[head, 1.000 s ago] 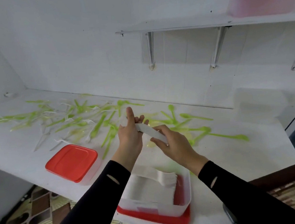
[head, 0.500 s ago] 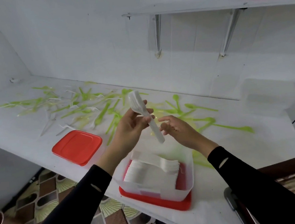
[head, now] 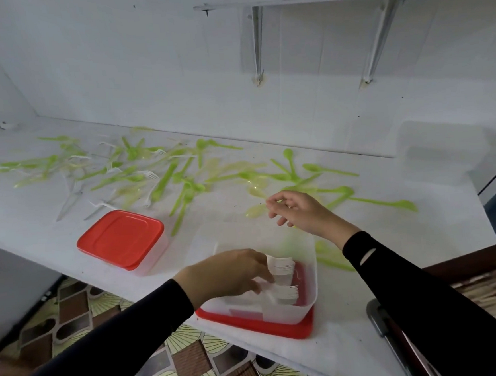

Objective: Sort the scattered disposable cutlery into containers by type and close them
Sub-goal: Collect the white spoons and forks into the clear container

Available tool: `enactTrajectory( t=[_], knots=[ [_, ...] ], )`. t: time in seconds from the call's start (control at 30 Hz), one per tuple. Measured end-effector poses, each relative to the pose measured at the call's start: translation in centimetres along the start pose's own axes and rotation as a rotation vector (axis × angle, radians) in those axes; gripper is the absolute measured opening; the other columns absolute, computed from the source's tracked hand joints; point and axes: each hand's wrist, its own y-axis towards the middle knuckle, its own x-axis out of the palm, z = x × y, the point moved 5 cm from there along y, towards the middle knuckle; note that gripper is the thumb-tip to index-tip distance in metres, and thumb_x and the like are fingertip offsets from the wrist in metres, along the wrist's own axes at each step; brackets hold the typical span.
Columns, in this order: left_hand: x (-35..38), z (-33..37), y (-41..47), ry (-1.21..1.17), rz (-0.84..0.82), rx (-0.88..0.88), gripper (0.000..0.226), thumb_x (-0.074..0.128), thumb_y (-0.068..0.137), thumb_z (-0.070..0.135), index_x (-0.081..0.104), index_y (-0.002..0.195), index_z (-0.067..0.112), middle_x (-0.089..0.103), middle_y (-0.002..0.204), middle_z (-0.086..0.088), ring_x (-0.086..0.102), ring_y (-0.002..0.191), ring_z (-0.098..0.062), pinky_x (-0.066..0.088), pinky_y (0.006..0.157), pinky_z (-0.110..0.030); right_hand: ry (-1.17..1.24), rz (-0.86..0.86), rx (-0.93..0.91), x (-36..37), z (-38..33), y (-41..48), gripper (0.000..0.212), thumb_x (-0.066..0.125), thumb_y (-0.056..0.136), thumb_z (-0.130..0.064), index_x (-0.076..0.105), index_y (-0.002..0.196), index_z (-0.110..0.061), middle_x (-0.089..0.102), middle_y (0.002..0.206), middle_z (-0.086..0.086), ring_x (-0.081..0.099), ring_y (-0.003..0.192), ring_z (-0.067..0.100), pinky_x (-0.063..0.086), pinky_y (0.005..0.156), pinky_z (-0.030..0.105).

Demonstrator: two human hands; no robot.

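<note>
Forks pile in the lidless container under the left hand, its grip unclear, while the right hand hovers loosely curled, empty, near much unsorted green cutlery.

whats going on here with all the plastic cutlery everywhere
A person is sorting disposable cutlery on a white counter. Their left hand is down in the open clear container, at the stack of white forks; blur hides whether it grips one. The right hand hovers loosely curled near the scattered green cutlery, holding nothing. A second container, red-lidded, sits closed to the left.
</note>
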Motion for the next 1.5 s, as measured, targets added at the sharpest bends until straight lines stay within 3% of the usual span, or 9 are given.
enactTrajectory(
  t=[0.17,0.3,0.53,0.8,1.0,1.1,1.27,1.43,1.5],
  knots=[
    [0.2,-1.2,0.5,0.072,-0.024,-0.095,0.030,0.065,0.091,0.026,0.060,0.120,0.020,0.060,0.116,0.000,0.054,0.111,-0.020,0.048,0.087,-0.038,-0.041,0.005,0.016,0.1,0.1,0.0,0.015,0.060,0.093,-0.044,0.067,0.099,-0.033,0.072,0.096,-0.007,0.070,0.082,0.013,0.049,0.076,0.023],
    [-0.2,-1.8,0.7,0.026,0.022,-0.097,0.013,0.067,0.089,0.023,0.063,0.100,0.016,0.054,0.102,-0.001,0.057,0.092,-0.024,0.050,0.072,-0.040,-0.060,-0.002,0.030,0.2,0.0,-0.1,0.014,0.060,0.095,-0.039,0.067,0.101,-0.028,0.072,0.097,-0.004,0.069,0.082,0.011,0.047,0.069,0.016],
    [-0.3,-3.6,0.6,-0.129,0.052,-0.195,0.025,0.072,0.085,0.036,0.068,0.098,0.015,0.058,0.098,0.000,0.060,0.084,-0.023,0.048,0.070,-0.033,-0.129,0.037,-0.012,0.9,-0.6,0.9,0.013,0.061,0.094,-0.034,0.070,0.100,-0.027,0.071,0.095,-0.010,0.061,0.082,0.002,0.047,0.075,0.015],
    [-6.8,-10.1,-3.9,-0.431,0.597,-0.089,0.035,0.067,0.084,0.049,0.074,0.085,0.014,0.060,0.078,0.003,0.055,0.065,-0.006,0.047,0.064,-0.018,-0.192,-0.011,-0.075,5.3,-4.5,6.9,0.015,0.055,0.097,-0.016,0.069,0.102,-0.017,0.073,0.091,-0.004,0.067,0.080,0.015,0.052,0.083,0.032],
    [-7.3,-24.0,-12.0,-0.506,0.676,-0.384,0.024,0.068,0.088,0.041,0.072,0.076,0.019,0.066,0.075,0.009,0.061,0.070,-0.004,0.045,0.066,-0.012,-0.253,-0.149,-0.036,13.9,-7.6,15.0,0.017,0.051,0.099,-0.021,0.067,0.103,-0.026,0.072,0.096,-0.005,0.069,0.085,0.016,0.051,0.074,0.025],
    [-6.6,-30.5,-16.9,-0.550,0.691,-0.565,0.018,0.067,0.087,0.043,0.070,0.074,0.032,0.069,0.076,0.013,0.063,0.070,-0.004,0.051,0.067,-0.022,-0.299,-0.198,-0.023,18.2,-8.6,18.7,0.015,0.052,0.099,-0.022,0.066,0.103,-0.027,0.072,0.098,-0.003,0.065,0.080,0.007,0.049,0.071,0.019],
    [-4.8,-39.2,-24.3,-0.587,0.721,-0.783,0.017,0.063,0.092,0.039,0.073,0.084,0.028,0.071,0.074,0.018,0.065,0.068,-0.004,0.056,0.075,-0.037,-0.414,-0.262,-0.023,24.9,-9.2,23.8,0.017,0.052,0.099,-0.026,0.067,0.104,-0.031,0.064,0.109,-0.008,0.061,0.090,0.009,0.051,0.077,0.024],
    [-2.8,-45.8,-27.9,-0.551,0.623,-0.941,0.003,0.064,0.091,0.031,0.065,0.090,0.034,0.067,0.079,0.016,0.066,0.080,-0.009,0.055,0.077,-0.034,-0.782,-0.218,-0.139,29.9,-9.7,28.5,0.052,0.040,0.089,0.007,0.071,0.105,-0.032,0.058,0.118,-0.009,0.056,0.111,0.014,0.049,0.082,0.033],
    [-1.6,-47.2,-27.8,-0.501,0.537,-1.007,0.015,0.061,0.093,0.039,0.063,0.102,0.028,0.061,0.083,0.013,0.062,0.084,-0.014,0.050,0.074,-0.030,-0.920,-0.135,-0.186,30.5,-9.6,29.7,0.052,0.043,0.084,0.011,0.069,0.109,-0.027,0.058,0.117,-0.008,0.052,0.113,0.017,0.045,0.081,0.032]
  ],
)
